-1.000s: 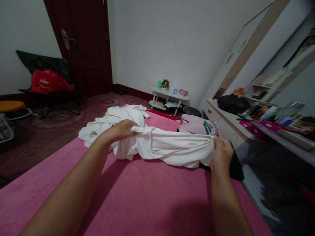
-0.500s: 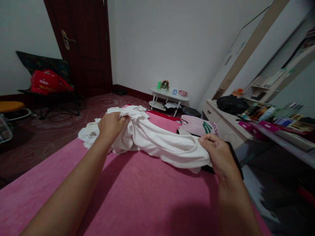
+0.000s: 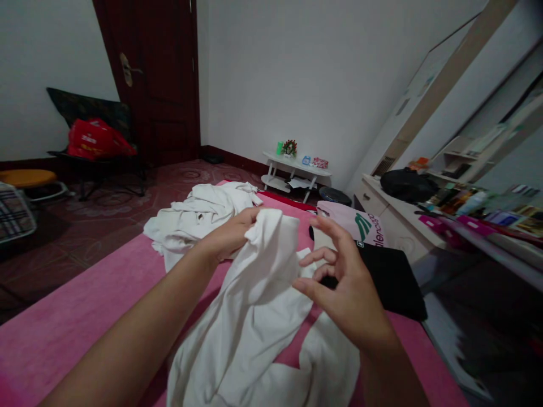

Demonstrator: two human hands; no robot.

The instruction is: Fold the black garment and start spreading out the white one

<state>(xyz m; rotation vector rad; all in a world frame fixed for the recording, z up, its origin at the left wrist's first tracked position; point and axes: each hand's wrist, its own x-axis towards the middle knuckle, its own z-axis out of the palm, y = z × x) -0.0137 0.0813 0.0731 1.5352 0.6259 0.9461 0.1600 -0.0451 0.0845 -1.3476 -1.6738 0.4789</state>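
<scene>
My left hand (image 3: 233, 233) is closed on the edge of a white garment (image 3: 254, 316), whose cloth hangs toward me and spreads over the pink bed cover (image 3: 102, 305). The garment's exact kind is not clear. Just to the right of the raised cloth, my right hand (image 3: 339, 282) is open, thumb and fingers apart and curved, with nothing between them. Behind my left hand lies a crumpled white cloth pile (image 3: 195, 209) with a small dark spot.
At the right edge of the bed lie a folded black cloth (image 3: 392, 280) and a pink item with green print (image 3: 352, 217). A small white table (image 3: 275, 158) stands by the wall. A cluttered desk (image 3: 382, 203) is on the right, a chair with a red bag (image 3: 99, 139) on the left.
The white garment, stretched sideways between both hands before, now hangs toward me from my left hand. My right hand has let go and moved left. The black cloth shows more.
</scene>
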